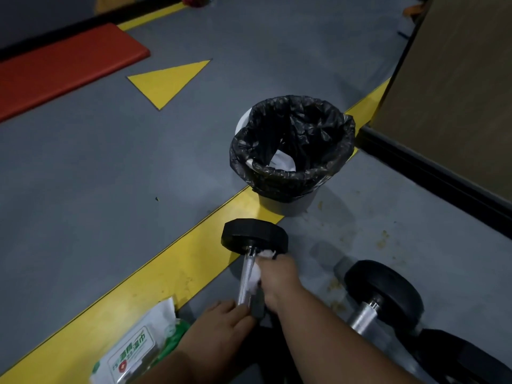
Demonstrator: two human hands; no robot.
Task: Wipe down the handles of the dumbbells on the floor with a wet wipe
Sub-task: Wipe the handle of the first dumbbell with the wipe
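Right at the grip, then: the right hand (279,278) was closed around a white wet wipe (256,275), bunched and pressed against the metal handle (246,275) of the near dumbbell (253,253). The wipe sat on the right side of the bar, about midway up, with a corner poking out near the far black head (254,235). The left hand (221,322) was lower, fingers curled on the near end of the same bar, steadying it; the near head was mostly hidden behind both hands.

The handle's long axis ran away from the person and a touch leftward, so any wiping stroke looked bound to travel along that line, up toward the far head or back toward the left hand. The right hand was the one on the job, and the wipe already touched the bar.

Out from there, a second dumbbell (385,300) lay just to the right on the grey floor (97,176), its handle bare and untouched by either hand. A pack of wipes (135,350) rested by the left forearm on the yellow stripe (171,261). Beyond the far head stood a bin (291,151) lined with a black bag, something white inside.
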